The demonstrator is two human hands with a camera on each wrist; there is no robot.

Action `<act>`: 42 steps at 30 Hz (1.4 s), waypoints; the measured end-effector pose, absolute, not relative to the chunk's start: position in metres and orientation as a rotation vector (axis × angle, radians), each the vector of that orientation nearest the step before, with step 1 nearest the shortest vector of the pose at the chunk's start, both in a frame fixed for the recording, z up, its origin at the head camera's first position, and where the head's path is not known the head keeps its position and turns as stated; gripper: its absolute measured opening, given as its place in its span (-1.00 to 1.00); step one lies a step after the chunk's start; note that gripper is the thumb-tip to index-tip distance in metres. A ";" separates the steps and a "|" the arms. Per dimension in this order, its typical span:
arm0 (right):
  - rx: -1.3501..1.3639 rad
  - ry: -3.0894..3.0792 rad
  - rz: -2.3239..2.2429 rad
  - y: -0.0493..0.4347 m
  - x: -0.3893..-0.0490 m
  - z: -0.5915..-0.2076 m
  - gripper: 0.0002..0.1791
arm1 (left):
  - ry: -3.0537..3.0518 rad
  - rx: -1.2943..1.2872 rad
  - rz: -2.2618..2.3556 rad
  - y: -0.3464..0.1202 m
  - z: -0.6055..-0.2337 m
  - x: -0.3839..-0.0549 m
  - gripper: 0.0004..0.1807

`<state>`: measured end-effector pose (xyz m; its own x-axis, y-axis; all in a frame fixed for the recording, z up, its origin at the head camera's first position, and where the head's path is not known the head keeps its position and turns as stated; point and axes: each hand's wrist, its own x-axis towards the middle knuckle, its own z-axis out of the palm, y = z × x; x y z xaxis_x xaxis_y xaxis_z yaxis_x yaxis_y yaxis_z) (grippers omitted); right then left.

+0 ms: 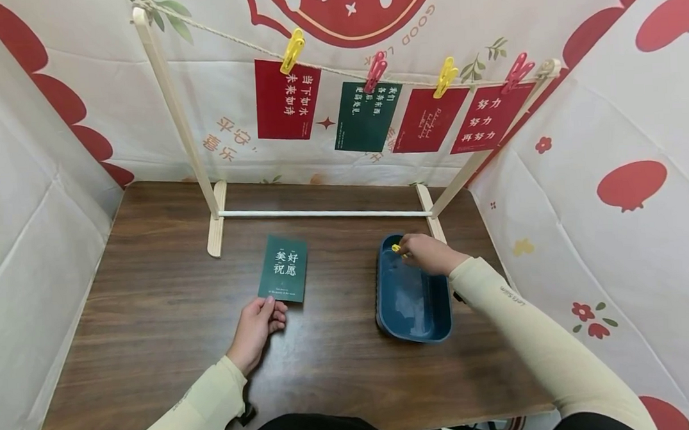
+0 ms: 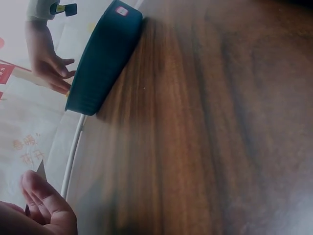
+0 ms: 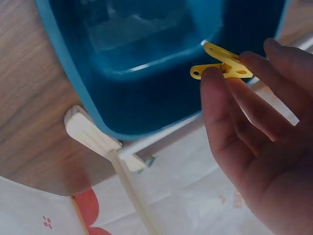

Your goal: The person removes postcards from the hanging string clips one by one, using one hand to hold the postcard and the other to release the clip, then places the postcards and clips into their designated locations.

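Observation:
My left hand point(image 1: 258, 328) pinches the near edge of a green card point(image 1: 282, 278) with white writing, low over the table left of centre. The left wrist view shows that thumb and curled fingers, with only a corner of the card. At the far end of a blue plastic basin point(image 1: 412, 314), my right hand point(image 1: 429, 253) holds a yellow clothespin point(image 3: 239, 73) between its fingers. In the right wrist view, the clothespin's two handles stick out over the basin.
Behind, a wooden rack point(image 1: 175, 113) carries a rope point(image 1: 227, 39). Three red cards and one green card point(image 1: 369, 121) hang from it by yellow and pink clothespins. A white bar point(image 1: 321, 213) joins the rack's feet. Printed cloth point(image 1: 577, 128) encloses the wooden table point(image 1: 169, 299).

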<state>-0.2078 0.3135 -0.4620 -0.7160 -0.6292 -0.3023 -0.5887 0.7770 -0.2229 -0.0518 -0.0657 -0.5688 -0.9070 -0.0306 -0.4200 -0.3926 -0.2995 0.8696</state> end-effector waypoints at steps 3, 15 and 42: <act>-0.946 2.585 -0.103 0.314 -0.210 -0.470 -0.80 | 1.698 -0.536 2.289 -0.065 -0.572 -0.050 -0.68; -0.908 2.576 0.093 0.312 -0.216 -0.495 -0.79 | 1.753 -0.574 2.176 -0.063 -0.581 -0.050 -0.65; -0.848 2.507 0.054 0.307 -0.209 -0.512 -0.89 | 1.692 -0.370 2.043 -0.077 -0.593 -0.063 -0.55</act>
